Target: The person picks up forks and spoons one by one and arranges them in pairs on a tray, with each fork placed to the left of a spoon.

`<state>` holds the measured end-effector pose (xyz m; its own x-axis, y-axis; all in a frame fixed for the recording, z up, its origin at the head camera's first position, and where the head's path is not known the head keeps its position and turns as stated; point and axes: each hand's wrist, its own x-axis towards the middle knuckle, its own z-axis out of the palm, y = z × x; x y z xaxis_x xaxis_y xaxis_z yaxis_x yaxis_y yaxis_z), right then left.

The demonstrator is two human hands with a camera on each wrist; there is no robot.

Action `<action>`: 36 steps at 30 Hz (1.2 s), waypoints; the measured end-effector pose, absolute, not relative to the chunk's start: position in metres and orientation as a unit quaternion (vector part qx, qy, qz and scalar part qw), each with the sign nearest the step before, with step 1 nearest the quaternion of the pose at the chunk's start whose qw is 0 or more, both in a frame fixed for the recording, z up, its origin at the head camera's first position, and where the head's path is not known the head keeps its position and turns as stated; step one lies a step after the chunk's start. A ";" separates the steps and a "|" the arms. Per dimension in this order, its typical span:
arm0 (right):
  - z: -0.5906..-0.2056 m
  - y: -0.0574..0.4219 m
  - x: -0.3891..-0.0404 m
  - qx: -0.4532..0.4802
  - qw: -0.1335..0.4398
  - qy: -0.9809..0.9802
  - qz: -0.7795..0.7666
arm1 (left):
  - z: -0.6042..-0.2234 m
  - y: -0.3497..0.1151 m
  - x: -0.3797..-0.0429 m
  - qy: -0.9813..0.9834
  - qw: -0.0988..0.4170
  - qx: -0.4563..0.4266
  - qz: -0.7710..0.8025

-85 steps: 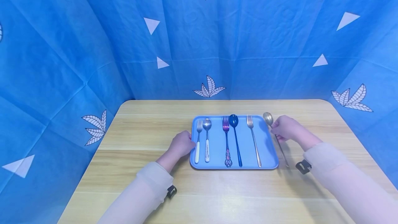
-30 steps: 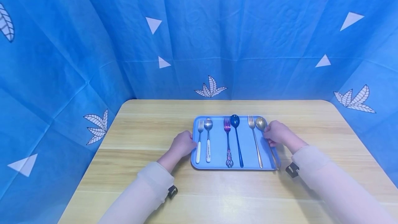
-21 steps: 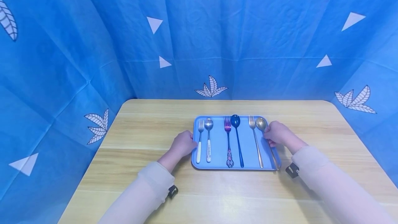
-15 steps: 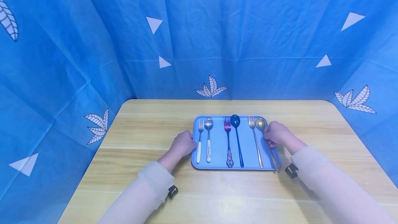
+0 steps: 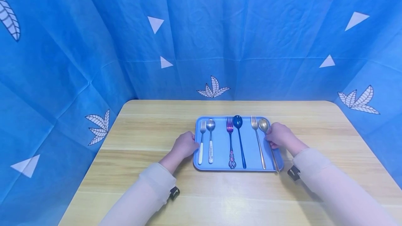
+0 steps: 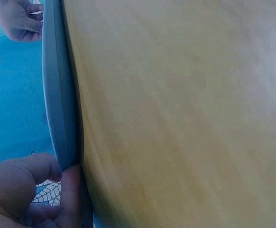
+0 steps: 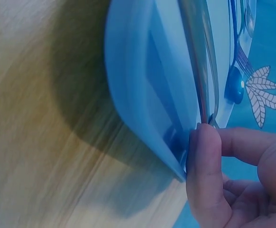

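Note:
My left hand (image 5: 184,145) pinches the left rim of a light blue tray (image 5: 220,149); the left wrist view shows thumb and finger on the tray's edge (image 6: 57,95). At the tray's right side, my right hand (image 5: 278,135) pinches the neck of a gold spoon (image 5: 263,125), its handle running down towards the near right corner. Just left of it lies a gold fork (image 5: 258,145). A dark blue spoon (image 5: 237,122) and a purple fork (image 5: 230,125) lie side by side mid-tray. Further left are a white-handled spoon (image 5: 210,151) and a white-handled fork (image 5: 201,152).
The tray sits on a light wooden table (image 5: 144,128). Blue cloth (image 5: 194,37) with white leaf and triangle prints hangs behind the table and at its sides. A black strap piece (image 5: 294,172) shows at the right sleeve, another (image 5: 174,193) at the left.
Over the whole span, my right hand has carried the gold spoon leftward from beyond the tray's right edge onto the tray. Lately its handle end has shifted slightly left. My left hand keeps its hold.

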<state>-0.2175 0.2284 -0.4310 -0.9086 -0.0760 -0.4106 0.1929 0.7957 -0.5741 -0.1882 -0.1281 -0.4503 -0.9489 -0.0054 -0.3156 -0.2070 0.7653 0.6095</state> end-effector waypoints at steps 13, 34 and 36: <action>-0.430 0.225 -0.217 0.033 0.202 0.926 -0.318 | -0.451 -0.128 -0.189 0.928 0.148 -0.057 0.336; -0.435 0.222 -0.222 0.016 0.171 0.944 -0.281 | -0.452 -0.128 -0.189 0.926 0.149 -0.059 0.341; -0.435 0.222 -0.222 0.017 0.168 0.946 -0.277 | -0.452 -0.128 -0.189 0.926 0.149 -0.060 0.341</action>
